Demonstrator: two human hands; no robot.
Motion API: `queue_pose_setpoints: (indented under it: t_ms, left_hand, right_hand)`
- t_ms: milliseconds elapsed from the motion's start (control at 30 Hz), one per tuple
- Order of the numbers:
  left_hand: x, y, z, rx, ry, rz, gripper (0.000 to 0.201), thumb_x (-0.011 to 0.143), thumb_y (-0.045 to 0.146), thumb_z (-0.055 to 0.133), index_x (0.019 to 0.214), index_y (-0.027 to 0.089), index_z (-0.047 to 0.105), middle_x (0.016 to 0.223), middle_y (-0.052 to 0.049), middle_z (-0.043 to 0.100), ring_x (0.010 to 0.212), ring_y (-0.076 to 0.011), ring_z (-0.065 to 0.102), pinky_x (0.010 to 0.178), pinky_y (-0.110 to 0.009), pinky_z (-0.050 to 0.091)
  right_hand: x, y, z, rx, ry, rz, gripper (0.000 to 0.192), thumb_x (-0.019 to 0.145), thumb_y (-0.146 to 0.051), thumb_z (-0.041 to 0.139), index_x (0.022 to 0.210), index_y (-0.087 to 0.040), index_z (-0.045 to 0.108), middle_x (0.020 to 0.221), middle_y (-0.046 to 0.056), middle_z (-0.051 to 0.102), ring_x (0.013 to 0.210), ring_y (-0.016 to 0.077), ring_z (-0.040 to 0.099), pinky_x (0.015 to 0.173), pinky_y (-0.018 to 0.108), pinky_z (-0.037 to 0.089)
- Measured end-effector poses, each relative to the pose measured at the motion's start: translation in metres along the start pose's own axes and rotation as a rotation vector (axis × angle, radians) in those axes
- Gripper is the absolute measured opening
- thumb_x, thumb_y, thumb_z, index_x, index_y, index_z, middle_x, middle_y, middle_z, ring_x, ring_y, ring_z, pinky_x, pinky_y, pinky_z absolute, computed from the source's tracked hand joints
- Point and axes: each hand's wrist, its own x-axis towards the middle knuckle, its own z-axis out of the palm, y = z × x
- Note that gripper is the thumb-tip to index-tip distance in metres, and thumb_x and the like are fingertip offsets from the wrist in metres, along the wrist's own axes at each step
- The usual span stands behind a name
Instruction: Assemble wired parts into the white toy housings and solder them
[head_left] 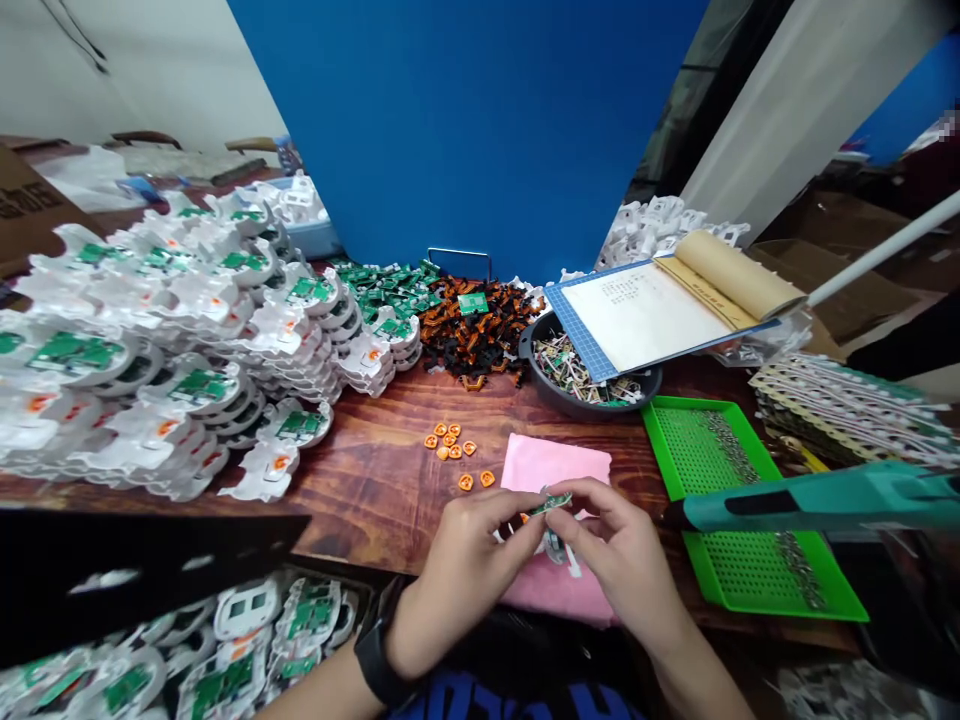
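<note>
Green and small, the circuit board (553, 503) sits between my left hand (480, 540) and right hand (616, 532), pinched in the fingertips of both, over the pink cloth (559, 460). Left of that cloth lie orange pieces (454, 451); right of it, a green tray (724, 568).

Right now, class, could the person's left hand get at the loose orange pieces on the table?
Probably yes: the orange pieces lie just beyond the left hand, with nothing visible between. It would likely need to loosen its grip on the small green board first, which the right hand also pinches.
</note>
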Motion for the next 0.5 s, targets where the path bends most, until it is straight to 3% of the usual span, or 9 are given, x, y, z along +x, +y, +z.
queue_pose_setpoints:
  t_ms: [67,200,300,400,500]
  left_hand:
    - [0.003,0.0,-0.001,-0.151,-0.074,-0.105,0.02,0.083,0.033,0.064,0.091,0.019,0.076,0.084,-0.005,0.076,0.074,-0.0172,0.067,0.069,-0.026,0.048]
    - [0.011,-0.001,0.0,-0.688,-0.335,-0.465,0.022,0.076,0.035,0.07,0.072,0.014,0.072,0.07,-0.005,0.072,0.049,-0.01,0.058,0.052,-0.022,0.045]
    - [0.017,-0.007,0.001,-0.825,-0.486,-0.547,0.024,0.074,0.035,0.071,0.075,0.011,0.07,0.077,-0.008,0.073,0.052,-0.0109,0.062,0.055,-0.022,0.047]
    - [0.032,-0.017,-0.004,-0.605,-0.46,-0.417,0.04,0.077,0.042,0.068,0.102,0.01,0.067,0.085,-0.01,0.072,0.067,-0.0161,0.067,0.064,-0.026,0.051]
    - [0.062,-0.032,-0.019,0.103,-0.149,-0.176,0.046,0.087,0.046,0.056,0.121,0.015,0.058,0.094,-0.009,0.071,0.078,-0.019,0.067,0.068,-0.028,0.051]
  right_hand:
    - [0.002,-0.002,-0.003,-0.045,-0.015,-0.055,0.019,0.078,-0.04,0.069,0.085,-0.022,0.071,0.085,0.005,0.067,0.081,0.017,0.062,0.069,0.025,0.05]
    - [0.005,-0.004,-0.015,-0.04,-0.071,-0.112,0.013,0.079,-0.035,0.07,0.075,-0.023,0.071,0.08,0.002,0.065,0.079,0.015,0.061,0.072,0.025,0.048]
    - [0.007,-0.001,-0.02,-0.004,-0.096,-0.071,0.016,0.078,-0.036,0.071,0.072,-0.022,0.069,0.075,0.0,0.062,0.072,0.0125,0.058,0.067,0.023,0.046]
    - [0.009,0.004,-0.023,0.032,-0.025,-0.022,0.018,0.079,-0.038,0.069,0.072,-0.021,0.068,0.073,-0.001,0.061,0.071,0.0115,0.056,0.067,0.022,0.044]
    - [0.009,0.009,-0.028,0.039,0.095,-0.004,0.019,0.078,-0.039,0.07,0.073,-0.021,0.067,0.076,0.0,0.062,0.075,0.0128,0.057,0.07,0.023,0.044]
